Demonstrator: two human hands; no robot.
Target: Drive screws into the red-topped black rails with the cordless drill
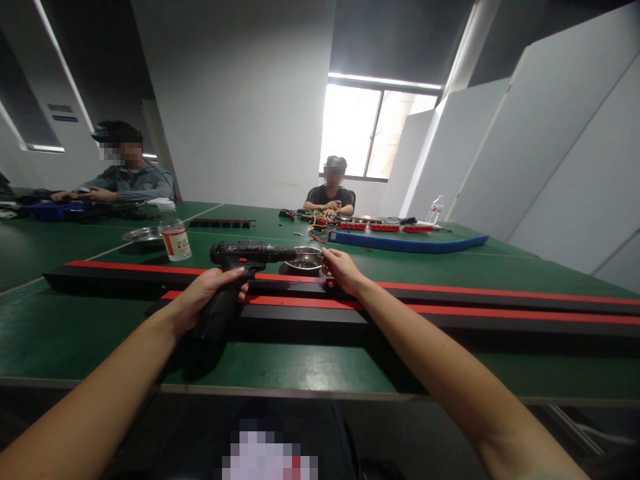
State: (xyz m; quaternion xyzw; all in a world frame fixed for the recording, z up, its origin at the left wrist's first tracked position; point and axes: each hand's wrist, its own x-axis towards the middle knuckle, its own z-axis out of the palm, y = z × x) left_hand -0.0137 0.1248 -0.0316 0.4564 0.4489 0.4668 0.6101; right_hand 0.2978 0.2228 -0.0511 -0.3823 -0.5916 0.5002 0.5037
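Observation:
My left hand (213,287) is wrapped round the grip of a black cordless drill (250,253), which lies level and points to the right. At the tip of its bit, my right hand (341,268) is closed in a pinch. Whatever is between those fingertips is too small to make out. Just behind the bit sits a metal bowl (306,260) with small dark pieces in it, probably screws. Beneath both hands, two long black bars with red top strips, a rear bar (125,272) and a front bar (295,323), run across the table.
A bottle with a red and white label (176,233) stands at the left by a second metal bowl (145,236). Farther back lie a long blue strip (410,243), coloured wires (320,223) and red parts (385,228). Two people sit across the green table (310,367).

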